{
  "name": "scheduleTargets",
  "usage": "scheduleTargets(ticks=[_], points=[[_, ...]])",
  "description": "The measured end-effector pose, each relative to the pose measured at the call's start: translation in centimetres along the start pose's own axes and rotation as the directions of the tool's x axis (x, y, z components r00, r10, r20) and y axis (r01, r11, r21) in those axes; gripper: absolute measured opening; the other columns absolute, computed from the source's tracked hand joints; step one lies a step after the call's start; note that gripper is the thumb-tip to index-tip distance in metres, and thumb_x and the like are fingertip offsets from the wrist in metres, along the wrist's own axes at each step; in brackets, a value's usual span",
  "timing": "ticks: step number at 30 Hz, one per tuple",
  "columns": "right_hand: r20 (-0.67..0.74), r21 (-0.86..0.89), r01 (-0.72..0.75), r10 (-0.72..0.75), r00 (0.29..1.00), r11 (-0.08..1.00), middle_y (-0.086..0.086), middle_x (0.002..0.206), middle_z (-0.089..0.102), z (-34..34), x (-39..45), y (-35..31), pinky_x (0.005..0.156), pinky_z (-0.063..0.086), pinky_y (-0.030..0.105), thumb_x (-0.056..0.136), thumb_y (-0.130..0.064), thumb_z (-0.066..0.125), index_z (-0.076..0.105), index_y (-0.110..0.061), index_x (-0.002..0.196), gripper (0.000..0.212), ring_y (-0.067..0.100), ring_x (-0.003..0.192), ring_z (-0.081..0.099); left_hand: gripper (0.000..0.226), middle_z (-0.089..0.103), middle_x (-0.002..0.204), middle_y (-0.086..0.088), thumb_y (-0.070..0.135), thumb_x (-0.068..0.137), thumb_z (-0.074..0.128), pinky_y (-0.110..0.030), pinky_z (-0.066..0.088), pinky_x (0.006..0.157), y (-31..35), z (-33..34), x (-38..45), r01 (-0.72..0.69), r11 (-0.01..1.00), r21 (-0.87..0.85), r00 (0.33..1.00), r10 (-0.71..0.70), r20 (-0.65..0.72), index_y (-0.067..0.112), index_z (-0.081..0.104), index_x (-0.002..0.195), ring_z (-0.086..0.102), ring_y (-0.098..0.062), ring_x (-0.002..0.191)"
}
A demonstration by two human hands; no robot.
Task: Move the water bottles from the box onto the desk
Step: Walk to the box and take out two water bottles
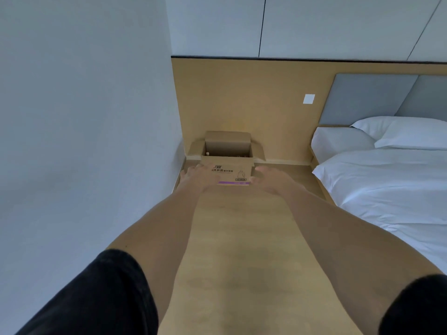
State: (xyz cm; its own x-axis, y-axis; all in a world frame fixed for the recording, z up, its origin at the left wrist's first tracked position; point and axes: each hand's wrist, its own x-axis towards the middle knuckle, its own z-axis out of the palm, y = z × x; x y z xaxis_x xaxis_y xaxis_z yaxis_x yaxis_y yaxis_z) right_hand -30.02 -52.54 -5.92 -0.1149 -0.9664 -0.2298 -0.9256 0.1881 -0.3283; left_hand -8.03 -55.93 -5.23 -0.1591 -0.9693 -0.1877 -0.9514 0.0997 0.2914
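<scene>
Nearest the camera, two black sleeves (108,293) are framing the bottom corners, and both bare forearms are stretching forward over a long strip of pale wooden floor (242,250). That strip is lying open between the grey wall (72,117) on the left and the edge of the white-sheeted bed (387,189) on the right, narrowing toward the far end.

Farther out, the left hand (193,176) is reaching beside the left front corner of the cardboard box (228,171), its fingers spread and fairly straight; its grip is released and holding nothing, and whether it is touching the cardboard is unclear. The right hand (268,178) is hovering at the box's right front corner, fingers likewise extended and loose, grip released, with the fingertips overlapping the lower right edge of the printed front face.

The box is sitting on the floor at the far end of the strip, pushed back against the wooden wall panel (242,97), close to the corner where that panel is meeting the grey wall. Its top flaps are standing open, the rear flap leaning up against the panel and the side flaps splaying outward. Inside, only small dark shapes and one pale bit are showing above the front rim, too small to identify as water bottles.

Beyond, a white switch plate (309,98) is sitting on the panel, and a grey headboard (367,100) is rising behind the pillows (406,134).
</scene>
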Motion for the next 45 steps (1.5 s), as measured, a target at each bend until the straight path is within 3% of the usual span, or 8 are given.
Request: scheduleTargets(ticks=[6, 14, 19, 26, 36, 45], points=[[0.029, 0.007, -0.008, 0.008, 1.0, 1.0, 0.004, 0.161, 0.03, -1.7, 8.1, 1.1, 0.114, 0.033, 0.048, 0.097, -0.058, 0.041, 0.028, -0.029, 0.155, 0.066, 0.03, 0.144, 0.032, 0.041, 0.053, 0.133, -0.007, 0.031, 0.092, 0.042, -0.051, 0.031, 0.105, 1.6, 0.0, 8.2, 0.027, 1.0, 0.001, 0.999, -0.027, 0.026, 0.028, 0.048, 0.132, 0.046, -0.033, 0.123], [0.025, 0.029, -0.045, 0.044, 0.999, 0.999, 0.01, 0.149, 0.044, -3.6, 17.3, 1.7, 0.1, 0.038, 0.042, 0.1, -0.045, 0.043, 0.043, -0.019, 0.144, 0.05, 0.033, 0.133, 0.044, 0.044, 0.053, 0.137, -0.005, 0.034, 0.095, 0.044, -0.047, 0.035, 0.108, 2.4, 1.3, 20.2, -0.031, 0.999, 0.036, 0.999, 0.03, 0.031, 0.026, 0.044, 0.139, 0.047, -0.029, 0.125], [-0.018, 0.081, -0.115, 0.117, 0.993, 0.99, 0.002, 0.154, 0.041, -4.5, 25.0, 1.7, 0.111, 0.037, 0.046, 0.095, -0.057, 0.045, 0.033, -0.028, 0.152, 0.065, 0.029, 0.139, 0.039, 0.052, 0.053, 0.137, -0.007, 0.037, 0.093, 0.044, -0.046, 0.033, 0.106, 1.5, 0.6, 29.6, -0.085, 0.995, 0.041, 0.995, 0.083, 0.048, 0.029, 0.041, 0.144, 0.048, -0.031, 0.123], [-0.015, 0.104, -0.184, 0.187, 0.982, 0.977, 0.004, 0.145, 0.05, -6.3, 36.1, -0.8, 0.106, 0.04, 0.047, 0.088, -0.06, 0.045, 0.041, -0.03, 0.144, 0.063, 0.03, 0.132, 0.045, 0.055, 0.045, 0.148, -0.008, 0.042, 0.097, 0.04, -0.049, 0.03, 0.113, 0.1, -2.0, 42.5, -0.114, 0.993, 0.016, 0.99, 0.112, 0.09, 0.031, 0.035, 0.151, 0.041, -0.034, 0.135], [0.018, 0.076, -0.168, 0.167, 0.986, 0.983, 0.006, 0.139, 0.054, -6.3, 49.4, -1.8, 0.097, 0.043, 0.045, 0.091, -0.056, 0.043, 0.043, -0.028, 0.139, 0.055, 0.032, 0.124, 0.05, 0.055, 0.044, 0.149, -0.008, 0.041, 0.1, 0.037, -0.047, 0.034, 0.11, -1.1, -2.2, 55.6, -0.102, 0.995, 0.002, 0.988, 0.101, 0.12, 0.032, 0.03, 0.153, 0.041, -0.034, 0.133], [0.059, 0.088, -0.093, 0.088, 0.994, 0.992, 0.001, 0.141, 0.054, -5.8, 66.2, -0.1, 0.103, 0.042, 0.04, 0.097, -0.056, 0.045, 0.039, -0.029, 0.148, 0.058, 0.027, 0.13, 0.049, 0.053, 0.048, 0.145, -0.006, 0.038, 0.099, 0.037, -0.045, 0.032, 0.107, -0.4, -1.0, 69.7, -0.028, 0.999, 0.035, 0.99, 0.023, 0.142, 0.033, 0.032, 0.151, 0.046, -0.033, 0.13]])
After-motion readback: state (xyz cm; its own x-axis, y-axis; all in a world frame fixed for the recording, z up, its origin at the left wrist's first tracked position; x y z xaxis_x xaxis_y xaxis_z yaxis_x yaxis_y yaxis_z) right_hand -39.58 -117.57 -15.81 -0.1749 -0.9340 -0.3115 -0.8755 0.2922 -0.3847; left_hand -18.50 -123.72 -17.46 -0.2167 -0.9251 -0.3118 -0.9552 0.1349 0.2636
